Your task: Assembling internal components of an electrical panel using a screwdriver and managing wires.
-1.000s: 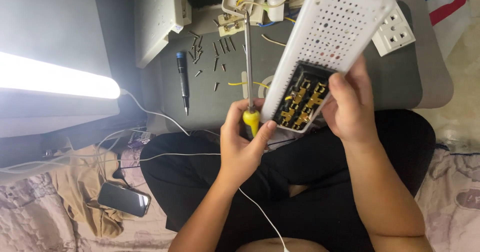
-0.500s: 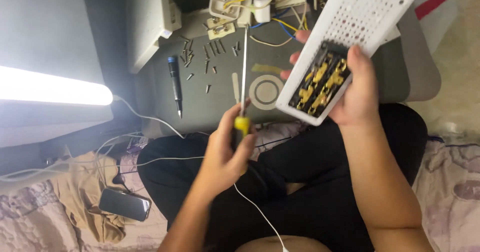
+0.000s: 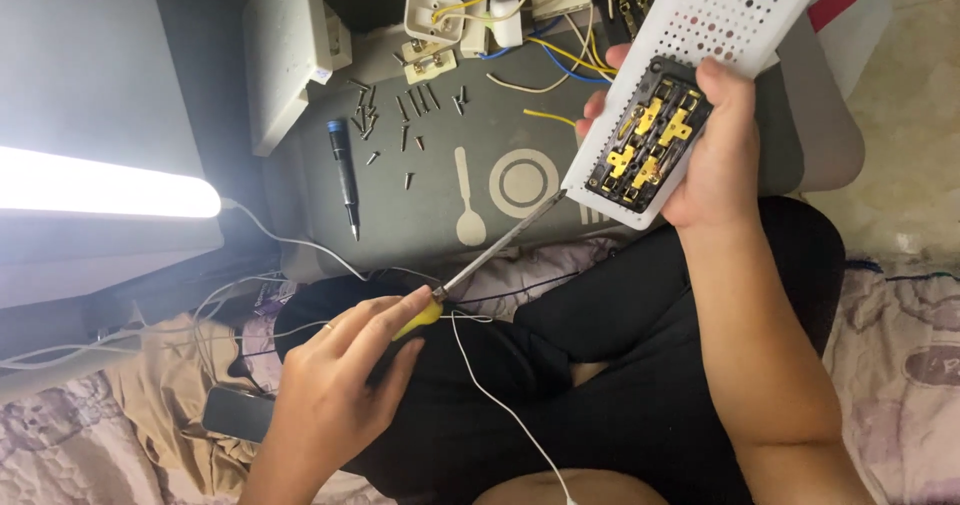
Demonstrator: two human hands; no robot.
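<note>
1. We close our left hand [image 3: 335, 385] around the yellow handle of a screwdriver [image 3: 480, 262], fingers curled over the top and thumb underneath, so the grip is shut on the tool. The shaft slants up and to the right, and its tip stands just at the lower left corner of the power strip [image 3: 690, 75].
2. We wrap our right hand [image 3: 715, 140] around the lower end of that white power strip: thumb across the right edge, fingertips showing behind the left edge. This hand too is closed on what it holds.
3. We hold the strip tilted, its open end turned toward us. There the cover is off a black socket block [image 3: 648, 145] with brass contacts, seemingly so that these parts face the camera and the tool.
4. We keep both things above our lap, in front of the grey tray [image 3: 440, 215], not resting on it.
5. On the tray lie loose screws [image 3: 410, 125], a dark pen-shaped tool [image 3: 345, 170] to the left, and white plug parts [image 3: 435, 25] with yellow, blue and white wires at the far edge.
6. A bright lamp [image 3: 100, 185] glows at our left. A thin white cable [image 3: 500, 395] runs across our dark trousers, and a phone [image 3: 240, 413] lies by our left knee.
</note>
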